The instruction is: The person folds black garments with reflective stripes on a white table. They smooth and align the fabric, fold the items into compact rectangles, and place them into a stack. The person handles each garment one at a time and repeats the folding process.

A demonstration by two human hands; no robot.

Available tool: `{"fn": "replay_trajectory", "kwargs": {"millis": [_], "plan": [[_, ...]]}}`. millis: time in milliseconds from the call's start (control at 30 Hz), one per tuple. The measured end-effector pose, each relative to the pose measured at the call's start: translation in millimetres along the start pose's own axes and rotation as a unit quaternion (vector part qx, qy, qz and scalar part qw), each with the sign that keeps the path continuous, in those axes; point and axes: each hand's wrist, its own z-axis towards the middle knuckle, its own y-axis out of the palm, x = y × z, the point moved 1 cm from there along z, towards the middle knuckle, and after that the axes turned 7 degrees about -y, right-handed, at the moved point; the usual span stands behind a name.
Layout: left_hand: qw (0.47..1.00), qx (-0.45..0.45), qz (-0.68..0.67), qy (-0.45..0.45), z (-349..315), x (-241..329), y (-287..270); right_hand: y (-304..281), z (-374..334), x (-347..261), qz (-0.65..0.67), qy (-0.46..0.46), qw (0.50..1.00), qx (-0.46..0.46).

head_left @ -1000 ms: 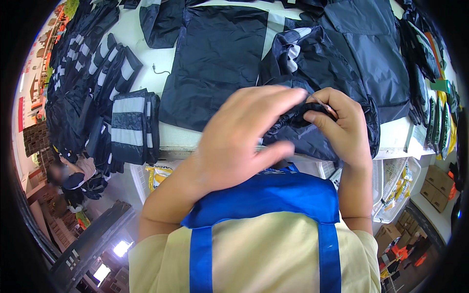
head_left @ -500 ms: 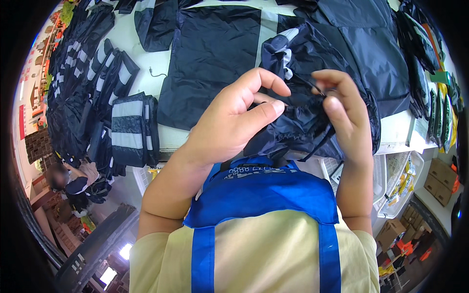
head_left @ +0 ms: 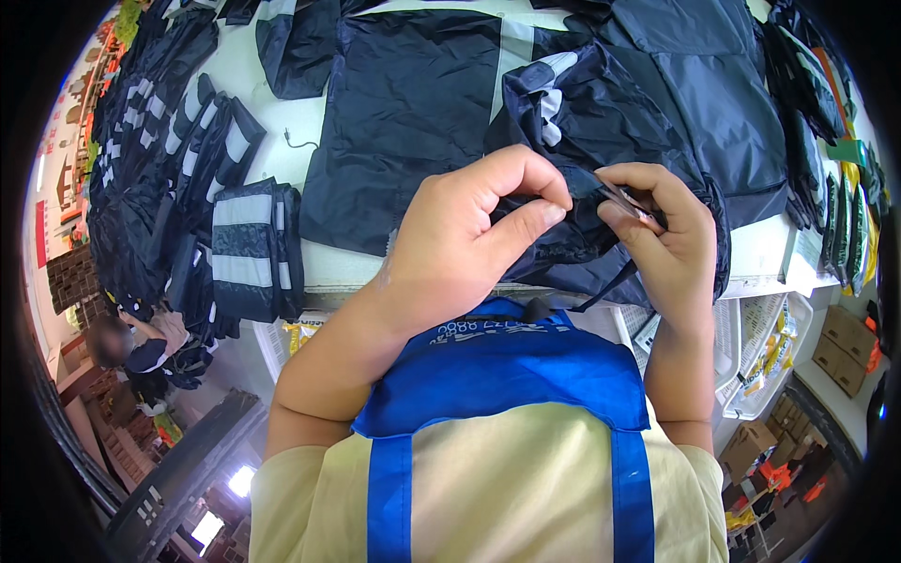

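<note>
A dark navy garment [head_left: 619, 117] with light grey strips lies bunched in front of me on the table. Over its near part, my left hand [head_left: 488, 225] pinches with thumb and forefinger together; whatever is between the tips is too small to make out. My right hand [head_left: 671, 230], just to the right, grips small thread snips [head_left: 631, 203] between thumb and fingers, their thin dark blades pointing up and left toward the left fingertips. A narrow dark strap [head_left: 610, 284] of fabric hangs below the right hand.
Flat navy garments [head_left: 404, 103] spread over the white table [head_left: 324, 267]. A folded stack [head_left: 246, 249] with grey bands sits left, beside heaped garments [head_left: 155, 178]. White baskets [head_left: 765, 352] stand under the table's right edge. Another person [head_left: 141, 347] is at far left.
My left thumb and forefinger have closed into a pinch and moved slightly right. My right hand has lowered a little, and the snips in it now show clearly.
</note>
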Motion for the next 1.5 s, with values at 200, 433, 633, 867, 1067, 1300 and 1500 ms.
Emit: {"fn": "replay_trajectory", "kwargs": {"millis": [200,433,633,867,1067,1300,1500], "plan": [[1.0,-0.012,0.0,-0.027,1.2,-2.5,-0.9,1.3,-0.3,6.7,0.016,-0.03,0.998,0.052],[0.997,-0.012,-0.069,-0.021,7.4,-11.3,-0.2,-7.6,-14.2,-14.0,-0.264,-0.266,0.924,0.068],[0.988,-0.035,-0.142,-0.048,9.1,-12.6,1.2,-6.7,-9.1,-9.5,-0.306,-0.32,0.894,0.061],[0.982,-0.015,-0.17,-0.082,9.1,-7.2,2.3,-7.9,-6.1,-8.4,-0.308,-0.328,0.892,0.049],[0.96,-0.042,-0.257,-0.108,10.2,-9.1,2.3,-9.3,-3.8,-5.4,-0.29,-0.334,0.896,0.05],[0.957,-0.035,-0.267,-0.109,12.0,-11.4,4.9,-8.8,-2.5,-2.2,-0.25,-0.301,0.919,0.04],[0.955,-0.051,-0.273,-0.102,12.3,-12.4,-2.2,-39.9,4.2,35.7,-0.043,-0.097,0.985,0.135]]}}
